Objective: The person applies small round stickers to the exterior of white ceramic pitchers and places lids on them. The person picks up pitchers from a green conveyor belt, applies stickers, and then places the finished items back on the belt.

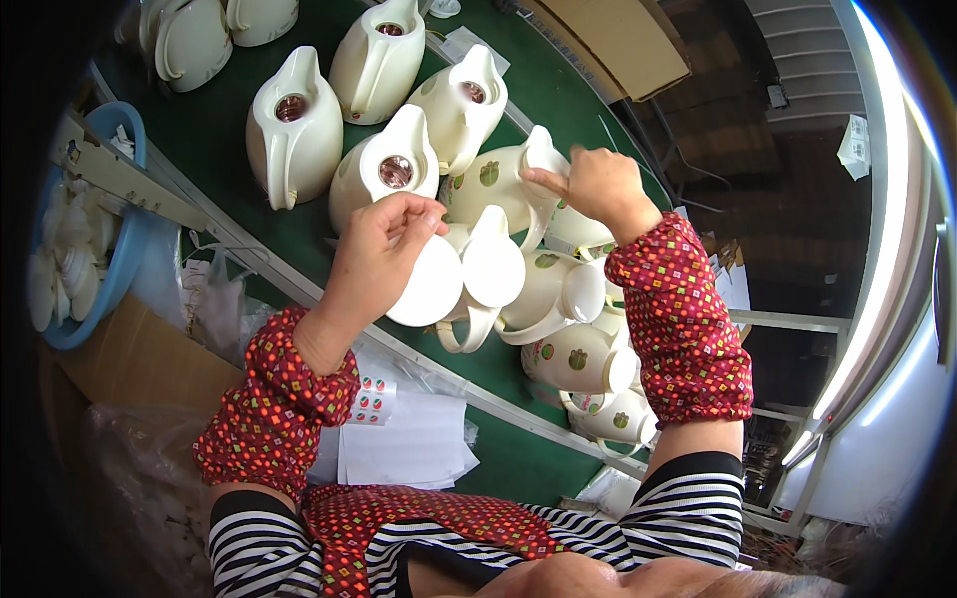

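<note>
While upright: four plain jugs [295, 128]

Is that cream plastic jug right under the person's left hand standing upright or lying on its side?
Upright. The cream plastic jug stands on the green belt with its round open mouth facing up, by the left hand.

Factory assembly line: rows of identical cream jugs [295, 128] on green conveyor belt [214, 149].
</note>
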The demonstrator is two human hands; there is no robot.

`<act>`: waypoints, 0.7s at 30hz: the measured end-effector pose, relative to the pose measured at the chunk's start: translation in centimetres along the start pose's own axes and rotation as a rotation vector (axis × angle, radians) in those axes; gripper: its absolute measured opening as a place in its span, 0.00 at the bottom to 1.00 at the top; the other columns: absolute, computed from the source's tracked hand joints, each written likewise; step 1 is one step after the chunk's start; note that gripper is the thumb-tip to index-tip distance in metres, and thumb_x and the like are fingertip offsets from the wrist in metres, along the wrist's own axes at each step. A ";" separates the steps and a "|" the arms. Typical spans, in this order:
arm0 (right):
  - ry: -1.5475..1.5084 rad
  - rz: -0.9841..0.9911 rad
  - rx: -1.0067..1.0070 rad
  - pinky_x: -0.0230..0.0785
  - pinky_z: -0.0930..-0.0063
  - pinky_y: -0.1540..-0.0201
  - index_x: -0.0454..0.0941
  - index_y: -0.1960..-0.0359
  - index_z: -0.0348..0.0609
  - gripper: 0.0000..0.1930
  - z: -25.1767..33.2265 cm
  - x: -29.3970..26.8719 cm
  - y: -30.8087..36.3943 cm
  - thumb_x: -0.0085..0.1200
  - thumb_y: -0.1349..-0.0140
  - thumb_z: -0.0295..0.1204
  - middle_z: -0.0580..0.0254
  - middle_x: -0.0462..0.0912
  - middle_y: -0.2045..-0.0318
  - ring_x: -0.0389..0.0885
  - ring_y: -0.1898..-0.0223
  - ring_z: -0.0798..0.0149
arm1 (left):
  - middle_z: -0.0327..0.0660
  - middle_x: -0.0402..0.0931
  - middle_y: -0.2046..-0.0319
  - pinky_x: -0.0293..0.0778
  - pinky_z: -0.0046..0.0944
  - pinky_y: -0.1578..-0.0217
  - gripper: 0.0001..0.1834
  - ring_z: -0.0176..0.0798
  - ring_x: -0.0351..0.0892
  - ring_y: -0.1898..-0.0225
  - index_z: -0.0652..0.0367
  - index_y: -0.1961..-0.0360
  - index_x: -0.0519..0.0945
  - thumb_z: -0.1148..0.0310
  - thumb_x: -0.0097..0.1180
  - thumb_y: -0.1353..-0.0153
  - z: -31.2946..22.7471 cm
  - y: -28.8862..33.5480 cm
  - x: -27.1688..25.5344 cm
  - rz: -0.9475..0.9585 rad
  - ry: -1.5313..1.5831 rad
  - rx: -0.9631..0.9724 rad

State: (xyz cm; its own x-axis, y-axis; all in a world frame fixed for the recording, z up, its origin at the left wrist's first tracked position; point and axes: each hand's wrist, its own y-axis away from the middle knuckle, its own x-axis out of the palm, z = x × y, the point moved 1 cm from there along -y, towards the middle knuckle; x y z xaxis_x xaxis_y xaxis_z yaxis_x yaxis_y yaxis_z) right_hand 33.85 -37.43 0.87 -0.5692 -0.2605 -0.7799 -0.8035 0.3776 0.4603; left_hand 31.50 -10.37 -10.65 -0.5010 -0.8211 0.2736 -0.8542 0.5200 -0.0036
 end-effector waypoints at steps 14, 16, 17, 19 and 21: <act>-0.356 -0.144 -0.157 0.77 0.49 0.44 0.61 0.25 0.37 0.54 -1.7 2.9 1.4 0.65 0.42 0.64 0.32 0.83 0.50 0.85 0.49 0.36 | 0.42 0.87 0.62 0.80 0.32 0.57 0.12 0.29 0.84 0.60 0.69 0.53 0.82 0.69 0.54 0.23 0.6 3.8 -3.1 0.047 0.093 -0.137; -0.332 -0.218 -0.298 0.76 0.50 0.43 0.64 0.26 0.38 0.49 -2.2 4.2 0.8 0.67 0.41 0.57 0.32 0.84 0.49 0.85 0.48 0.35 | 0.43 0.87 0.62 0.80 0.32 0.57 0.12 0.30 0.85 0.60 0.69 0.53 0.82 0.69 0.54 0.23 0.8 4.2 -3.5 0.019 0.079 -0.125; -0.331 -0.266 -0.355 0.76 0.50 0.43 0.67 0.28 0.37 0.47 -2.4 5.0 0.2 0.66 0.41 0.57 0.32 0.85 0.51 0.85 0.48 0.36 | 0.43 0.87 0.62 0.80 0.32 0.57 0.12 0.31 0.85 0.60 0.69 0.53 0.83 0.69 0.54 0.24 0.9 4.4 -3.5 0.027 0.080 -0.121; -0.319 -0.221 -0.264 0.76 0.49 0.44 0.73 0.33 0.36 0.41 -2.7 3.6 -0.1 0.63 0.37 0.57 0.33 0.87 0.54 0.86 0.51 0.36 | 0.44 0.87 0.62 0.81 0.33 0.57 0.12 0.33 0.86 0.61 0.68 0.52 0.82 0.69 0.53 0.24 1.8 5.0 -3.8 -0.004 0.106 -0.139; -0.285 -0.104 0.008 0.76 0.48 0.46 0.79 0.40 0.36 0.35 -1.4 2.3 -0.5 0.55 0.31 0.58 0.35 0.88 0.58 0.87 0.54 0.37 | 0.44 0.87 0.62 0.82 0.33 0.59 0.12 0.32 0.86 0.63 0.67 0.52 0.81 0.68 0.52 0.23 1.6 5.6 -3.9 -0.011 0.126 -0.189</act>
State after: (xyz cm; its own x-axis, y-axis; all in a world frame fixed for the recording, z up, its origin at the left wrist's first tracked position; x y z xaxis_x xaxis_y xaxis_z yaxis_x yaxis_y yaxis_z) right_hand 32.67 -39.46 -0.54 -0.4111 -0.0390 -0.9108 -0.8528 0.3694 0.3691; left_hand 28.47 -4.68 -13.32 -0.4605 -0.7970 0.3908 -0.8121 0.5560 0.1770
